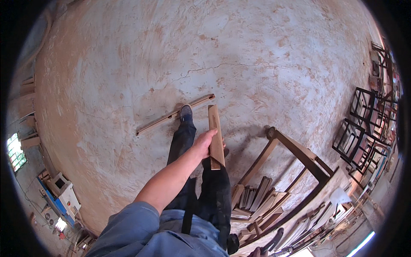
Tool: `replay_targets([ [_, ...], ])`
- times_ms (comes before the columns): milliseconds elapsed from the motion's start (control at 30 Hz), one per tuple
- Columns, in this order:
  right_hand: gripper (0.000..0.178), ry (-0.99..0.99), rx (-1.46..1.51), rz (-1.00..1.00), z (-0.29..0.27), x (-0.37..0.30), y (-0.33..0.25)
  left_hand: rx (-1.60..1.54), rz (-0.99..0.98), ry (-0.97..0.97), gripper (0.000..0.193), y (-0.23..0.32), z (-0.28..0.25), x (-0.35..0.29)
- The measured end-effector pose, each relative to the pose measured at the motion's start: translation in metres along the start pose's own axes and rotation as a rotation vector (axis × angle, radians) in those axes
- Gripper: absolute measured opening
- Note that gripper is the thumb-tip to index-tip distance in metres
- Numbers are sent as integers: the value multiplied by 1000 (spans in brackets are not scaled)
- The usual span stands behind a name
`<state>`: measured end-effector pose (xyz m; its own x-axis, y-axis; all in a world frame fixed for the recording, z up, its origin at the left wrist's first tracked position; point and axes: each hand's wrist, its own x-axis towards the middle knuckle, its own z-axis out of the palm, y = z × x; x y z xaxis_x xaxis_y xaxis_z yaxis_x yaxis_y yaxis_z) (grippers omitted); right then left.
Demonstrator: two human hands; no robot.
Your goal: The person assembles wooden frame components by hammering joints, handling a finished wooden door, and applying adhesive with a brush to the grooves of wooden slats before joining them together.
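Observation:
My left hand point(207, 142) is closed around the middle of a flat wooden board point(217, 147). The thumb lies on the upper face and the fingers curl round the far side. Held out in front of my legs, the board has a dark slanted mark close to its nearer end. At the lower edge, a sliver of my right hand point(257, 252) shows beside a dark, elongated object point(275, 240). The fingers seem closed there, but most of the hand is cut off. A long narrow wooden rail point(158, 122) with dark notches lies on the floor by my left shoe point(186, 113).
A wooden frame point(295, 150) stands at my right, with several wood pieces point(259, 195) stacked inside its outline. Dark chair-like frames point(361, 105) line the far right. At the lower left is a white and blue machine point(66, 192). The floor point(214, 47) has a long crack.

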<state>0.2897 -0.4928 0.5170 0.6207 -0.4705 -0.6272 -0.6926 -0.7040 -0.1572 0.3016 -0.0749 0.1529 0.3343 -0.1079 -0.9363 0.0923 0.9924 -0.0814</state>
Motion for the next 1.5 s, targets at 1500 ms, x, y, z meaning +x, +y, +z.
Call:
replay_targets([
  [1500, 29, -707, -324, -396, 312, 175, -217, -291, -71, 37, 39, 75, -50, 264],
])
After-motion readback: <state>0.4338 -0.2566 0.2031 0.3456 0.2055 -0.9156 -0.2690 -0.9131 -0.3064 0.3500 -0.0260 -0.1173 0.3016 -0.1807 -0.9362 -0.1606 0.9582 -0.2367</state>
